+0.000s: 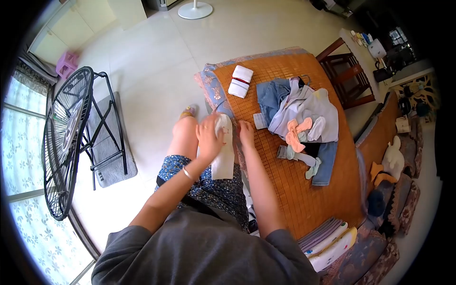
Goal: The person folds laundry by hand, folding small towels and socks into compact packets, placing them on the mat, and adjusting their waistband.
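while left hand [208, 138] touches cloth [222, 164], brown mat [275, 199], tiled floor [147, 52]

Left side: a round black frame [72, 127] with radiating strands stands on crossed legs; a grey rug [111, 176] lies beneath. A pale, leaf-patterned curtain [45, 237] hangs along the left edge. A pink stool [67, 64] stands on the tiled floor [147, 52], near the pale cabinet [85, 23]. Top centre: a round white base [195, 11] carries a pole, cut off by the view. Right side: a brown slatted chair [350, 72] stands beside a pale table [365, 61]. Patterned cushions [359, 251] are at lower right; a cream plush toy [393, 156] sits farther up
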Motion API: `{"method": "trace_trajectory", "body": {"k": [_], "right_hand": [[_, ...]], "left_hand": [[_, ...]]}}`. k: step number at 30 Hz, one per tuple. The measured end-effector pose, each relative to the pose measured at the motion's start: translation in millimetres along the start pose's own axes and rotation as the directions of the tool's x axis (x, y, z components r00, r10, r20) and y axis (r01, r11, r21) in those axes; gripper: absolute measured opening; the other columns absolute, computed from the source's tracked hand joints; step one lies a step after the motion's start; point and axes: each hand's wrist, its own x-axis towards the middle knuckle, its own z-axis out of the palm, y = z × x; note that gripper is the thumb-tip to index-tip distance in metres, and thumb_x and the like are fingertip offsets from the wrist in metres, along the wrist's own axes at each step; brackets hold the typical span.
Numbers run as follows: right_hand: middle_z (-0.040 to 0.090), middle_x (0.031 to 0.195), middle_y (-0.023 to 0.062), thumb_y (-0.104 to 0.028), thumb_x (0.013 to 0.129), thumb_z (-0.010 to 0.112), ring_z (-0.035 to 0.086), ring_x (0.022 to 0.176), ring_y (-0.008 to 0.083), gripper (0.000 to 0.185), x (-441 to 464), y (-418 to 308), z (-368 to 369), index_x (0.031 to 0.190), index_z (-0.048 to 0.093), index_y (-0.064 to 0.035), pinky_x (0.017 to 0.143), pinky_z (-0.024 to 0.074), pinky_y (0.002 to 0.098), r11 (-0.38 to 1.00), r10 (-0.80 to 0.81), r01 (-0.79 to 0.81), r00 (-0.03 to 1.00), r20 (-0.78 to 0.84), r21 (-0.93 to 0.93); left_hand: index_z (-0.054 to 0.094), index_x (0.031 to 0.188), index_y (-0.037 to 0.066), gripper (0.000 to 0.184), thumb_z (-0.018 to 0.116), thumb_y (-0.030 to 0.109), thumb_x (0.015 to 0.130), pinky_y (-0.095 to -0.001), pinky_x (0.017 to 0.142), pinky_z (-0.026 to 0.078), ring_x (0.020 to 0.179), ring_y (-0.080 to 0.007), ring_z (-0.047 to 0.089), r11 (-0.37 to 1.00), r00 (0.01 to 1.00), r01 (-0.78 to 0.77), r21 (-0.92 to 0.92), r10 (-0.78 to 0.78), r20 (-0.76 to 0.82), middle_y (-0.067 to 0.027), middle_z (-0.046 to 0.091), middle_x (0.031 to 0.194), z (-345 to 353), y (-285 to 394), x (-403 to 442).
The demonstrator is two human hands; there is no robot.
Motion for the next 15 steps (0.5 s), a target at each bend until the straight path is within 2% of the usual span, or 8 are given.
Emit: {"method": "trace_trajectory", "body": {"k": [2,4,5,6,8,10,13,15], "right_hand": [[0.059,0.102,0.0184,-0.036,0.093,0.043,0.056,0.097,0.029,0.042,-21,-29,21,0.106,0.055,0.0025,0.085,0.0419,0.0357,0.964,-0.237,0.224,0.968,-0.083,-0.142],[0.057,0.109,0.0231,-0.042,0.093,0.038,0.054,0.104,0.0361,0.05,-24,-47,35,0.107,0.054,0.0035,0.089,0.0399,0.0413,0.938,-0.152,0.131,0.988,-0.042,-0.322],[0.055,0.114,0.0267,-0.049,0.093,0.027,0.051,0.108,0.0422,0.061,-32,-55,43,0.11,0.054,0.0019,0.092,0.0387,0.0465,0.914,-0.083,0.037,0.992,-0.097,-0.404],[0.055,0.114,0.0267,-0.049,0.093,0.027,0.051,0.108,0.0422,0.061,-31,-54,45,0.11,0.054,0.0019,0.092,0.0387,0.0465,0.915,-0.081,0.036,0.992,-0.097,-0.402],[0.055,0.117,0.0248,-0.052,0.092,0.023,0.05,0.11,0.0426,0.063,-30,-50,49,0.119,0.049,-0.0018,0.093,0.0393,0.0485,0.831,0.117,-0.135,0.991,-0.067,-0.539],[0.054,0.12,0.0243,-0.054,0.092,0.019,0.05,0.111,0.0426,0.066,-34,-56,45,0.12,0.05,-0.0023,0.094,0.0388,0.0491,0.817,0.154,-0.148,0.987,-0.035,-0.557],[0.056,0.116,0.0247,-0.051,0.093,0.019,0.052,0.108,0.0433,0.064,-29,-46,44,0.117,0.052,-0.0018,0.092,0.0394,0.0503,0.801,0.154,-0.137,0.988,-0.02,-0.583],[0.057,0.11,0.0269,-0.046,0.095,0.02,0.052,0.104,0.0453,0.06,-19,-28,46,0.112,0.054,0.0001,0.09,0.0403,0.0508,0.885,-0.009,-0.014,0.999,-0.048,-0.466]], "left_hand": [[0.041,0.132,0.01,0.053,0.053,0.031,0.086,-0.0548,0.106,0.016,0.128,-0.0326,0.033,0.989,0.992,0.125,0.077,-0.122,-0.036,-0.0115,0.044,0.134,29,-30,24],[0.039,0.134,0.009,0.053,0.049,0.035,0.088,-0.0541,0.106,0.017,0.129,-0.0336,0.032,0.958,0.968,0.245,0.15,-0.234,-0.085,-0.013,0.043,0.135,42,-38,31],[0.038,0.134,0.008,0.054,0.044,0.039,0.09,-0.0526,0.106,0.019,0.129,-0.0341,0.032,0.91,0.932,0.361,0.205,-0.362,-0.037,-0.0142,0.042,0.136,48,-37,34],[0.037,0.135,0.007,0.056,0.039,0.043,0.092,-0.0511,0.106,0.021,0.129,-0.0345,0.032,0.842,0.873,0.469,0.266,-0.487,0.005,-0.0154,0.04,0.138,53,-39,35],[0.038,0.134,0.006,0.055,0.037,0.043,0.093,-0.0506,0.105,0.023,0.128,-0.0353,0.033,0.869,0.881,0.46,0.184,-0.472,0.026,-0.0165,0.041,0.137,57,-48,31],[0.038,0.133,0.005,0.055,0.035,0.043,0.094,-0.05,0.104,0.025,0.127,-0.036,0.034,0.885,0.886,0.455,0.103,-0.461,0.052,-0.0176,0.041,0.136,57,-56,28],[0.042,0.131,0.007,0.05,0.031,0.041,0.095,-0.0468,0.102,0.029,0.123,-0.0369,0.038,0.887,0.886,0.46,-0.041,-0.455,0.093,-0.0182,0.042,0.134,56,-56,28],[0.046,0.128,0.01,0.046,0.029,0.038,0.096,-0.0441,0.1,0.033,0.117,-0.0372,0.044,0.899,0.898,0.437,-0.035,-0.434,0.076,-0.0195,0.046,0.129,52,-49,29]]}}
